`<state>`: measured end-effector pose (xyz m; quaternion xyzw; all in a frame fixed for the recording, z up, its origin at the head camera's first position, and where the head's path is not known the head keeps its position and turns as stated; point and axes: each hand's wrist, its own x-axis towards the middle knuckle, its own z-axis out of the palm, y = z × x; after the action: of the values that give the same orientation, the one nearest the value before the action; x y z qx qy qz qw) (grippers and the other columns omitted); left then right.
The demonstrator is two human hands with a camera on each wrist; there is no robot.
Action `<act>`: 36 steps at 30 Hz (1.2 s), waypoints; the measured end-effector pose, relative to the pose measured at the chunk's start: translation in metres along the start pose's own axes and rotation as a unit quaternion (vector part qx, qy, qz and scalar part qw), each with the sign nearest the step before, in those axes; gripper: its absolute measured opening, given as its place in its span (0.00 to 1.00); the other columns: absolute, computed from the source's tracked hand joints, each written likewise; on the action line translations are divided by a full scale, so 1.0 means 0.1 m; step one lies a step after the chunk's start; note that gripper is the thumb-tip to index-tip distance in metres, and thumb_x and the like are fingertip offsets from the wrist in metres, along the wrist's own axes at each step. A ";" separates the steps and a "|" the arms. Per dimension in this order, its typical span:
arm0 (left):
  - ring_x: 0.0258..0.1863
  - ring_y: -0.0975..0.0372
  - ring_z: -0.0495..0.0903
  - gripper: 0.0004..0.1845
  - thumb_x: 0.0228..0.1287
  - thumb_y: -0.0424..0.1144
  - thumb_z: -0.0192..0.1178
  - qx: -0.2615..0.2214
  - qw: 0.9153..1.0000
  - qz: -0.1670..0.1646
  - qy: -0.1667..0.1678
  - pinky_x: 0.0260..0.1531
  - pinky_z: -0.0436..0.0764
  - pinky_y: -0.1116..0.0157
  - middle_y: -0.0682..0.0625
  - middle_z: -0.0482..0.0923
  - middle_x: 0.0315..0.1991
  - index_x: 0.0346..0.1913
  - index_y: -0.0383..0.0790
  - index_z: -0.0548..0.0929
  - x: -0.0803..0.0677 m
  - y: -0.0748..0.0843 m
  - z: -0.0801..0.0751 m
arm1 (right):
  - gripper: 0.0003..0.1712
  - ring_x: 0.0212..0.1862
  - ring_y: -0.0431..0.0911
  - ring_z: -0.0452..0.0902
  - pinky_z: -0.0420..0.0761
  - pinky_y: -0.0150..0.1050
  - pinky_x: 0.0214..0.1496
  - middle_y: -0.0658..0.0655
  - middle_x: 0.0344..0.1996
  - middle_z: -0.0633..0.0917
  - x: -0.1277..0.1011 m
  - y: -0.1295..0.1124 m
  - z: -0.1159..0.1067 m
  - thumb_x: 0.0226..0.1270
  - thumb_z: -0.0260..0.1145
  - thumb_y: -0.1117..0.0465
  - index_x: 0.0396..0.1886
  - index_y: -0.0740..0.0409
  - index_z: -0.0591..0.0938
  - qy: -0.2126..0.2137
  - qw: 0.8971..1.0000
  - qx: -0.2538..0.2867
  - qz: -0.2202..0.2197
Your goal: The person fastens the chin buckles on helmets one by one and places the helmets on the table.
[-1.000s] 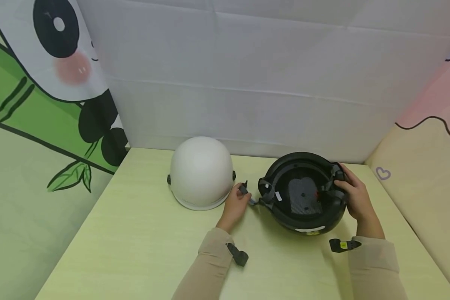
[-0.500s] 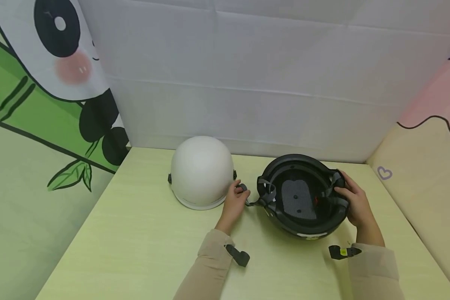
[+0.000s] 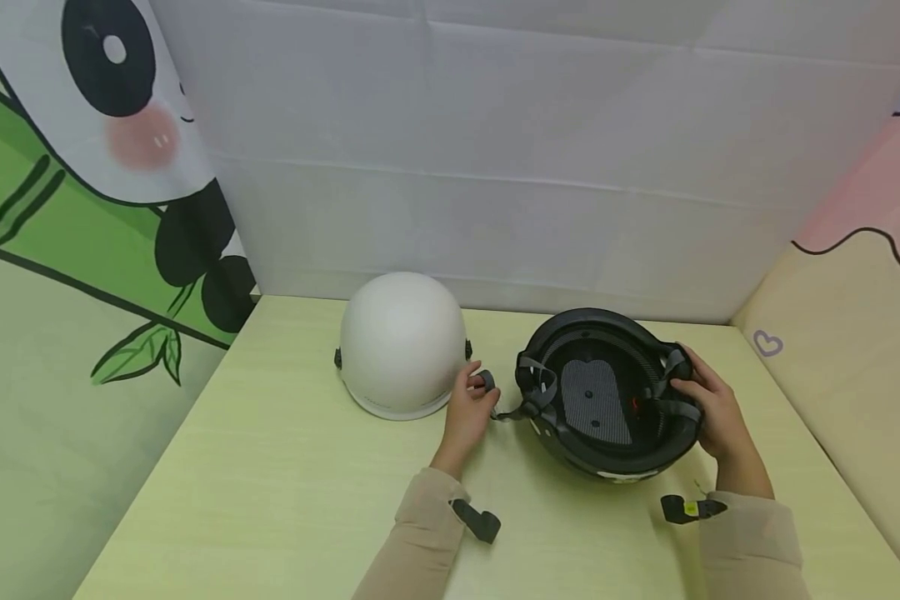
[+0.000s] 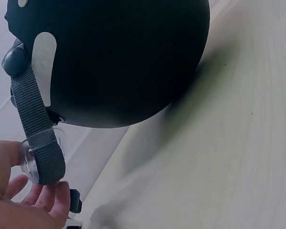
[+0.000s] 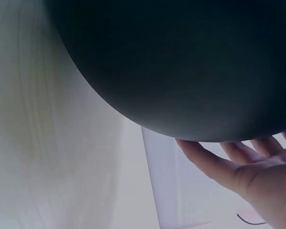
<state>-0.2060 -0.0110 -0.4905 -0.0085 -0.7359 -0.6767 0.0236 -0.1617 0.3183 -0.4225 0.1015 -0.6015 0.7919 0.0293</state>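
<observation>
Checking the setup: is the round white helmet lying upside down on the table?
No, the round white helmet sits dome up; only the black helmet shows its inside.

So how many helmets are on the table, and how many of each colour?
White helmet: 1, dome up
Black helmet: 1, upside down, right hand gripping its rim, left hand pinching its grey strap
Total: 2 helmets

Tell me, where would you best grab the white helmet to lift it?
Probably by its lower rim, coming from above with fingers on opposite sides. The white helmet sits dome up on the table, and its smooth round top offers little purchase. The left hand is nearest, but it holds the black helmet's strap.
</observation>
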 end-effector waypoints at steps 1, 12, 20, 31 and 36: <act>0.45 0.56 0.73 0.29 0.58 0.36 0.59 -0.003 1.000 0.004 0.002 0.39 0.74 0.59 0.47 0.69 0.47 0.63 0.42 0.65 -0.01 0.00 0.00 | 0.31 0.44 0.40 0.74 0.77 0.34 0.37 0.49 0.57 0.68 -0.01 0.00 0.00 0.67 0.48 0.72 0.69 0.55 0.57 0.001 1.000 -0.004 0.002; 0.42 0.56 0.76 0.18 0.56 0.29 0.60 -0.028 0.998 0.036 0.040 0.40 0.75 0.63 0.44 0.76 0.42 0.51 0.31 0.76 -0.09 0.09 -0.02 | 0.32 0.40 0.39 0.76 0.78 0.33 0.35 0.47 0.51 0.74 -0.06 -0.01 -0.04 0.66 0.51 0.72 0.69 0.54 0.59 0.014 0.999 -0.048 0.021; 0.38 0.60 0.78 0.14 0.56 0.29 0.61 -0.027 0.996 0.062 0.060 0.39 0.75 0.67 0.47 0.78 0.39 0.47 0.31 0.79 -0.12 0.05 -0.03 | 0.30 0.39 0.38 0.77 0.78 0.33 0.33 0.48 0.47 0.76 -0.10 0.01 -0.06 0.66 0.52 0.73 0.67 0.55 0.61 0.016 0.996 -0.084 0.014; 0.40 0.52 0.77 0.13 0.56 0.25 0.59 -0.058 0.993 0.082 0.069 0.39 0.75 0.65 0.38 0.77 0.40 0.46 0.26 0.78 -0.36 0.47 -0.16 | 0.30 0.39 0.40 0.77 0.78 0.34 0.34 0.50 0.45 0.77 -0.13 0.06 -0.03 0.66 0.51 0.73 0.67 0.57 0.60 -0.002 0.997 -0.080 0.018; 0.40 0.53 0.77 0.12 0.57 0.25 0.58 -0.062 0.992 0.086 0.069 0.39 0.75 0.67 0.38 0.77 0.40 0.46 0.25 0.78 -0.40 0.53 -0.20 | 0.31 0.39 0.40 0.78 0.78 0.35 0.34 0.49 0.46 0.76 -0.16 0.07 -0.02 0.66 0.52 0.71 0.68 0.59 0.57 -0.011 0.992 -0.119 0.029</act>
<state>-0.1631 -0.0260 -0.4379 -0.0261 -0.6859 -0.7153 0.1316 -0.1477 0.3192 -0.4322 0.0885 -0.6942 0.7142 0.0115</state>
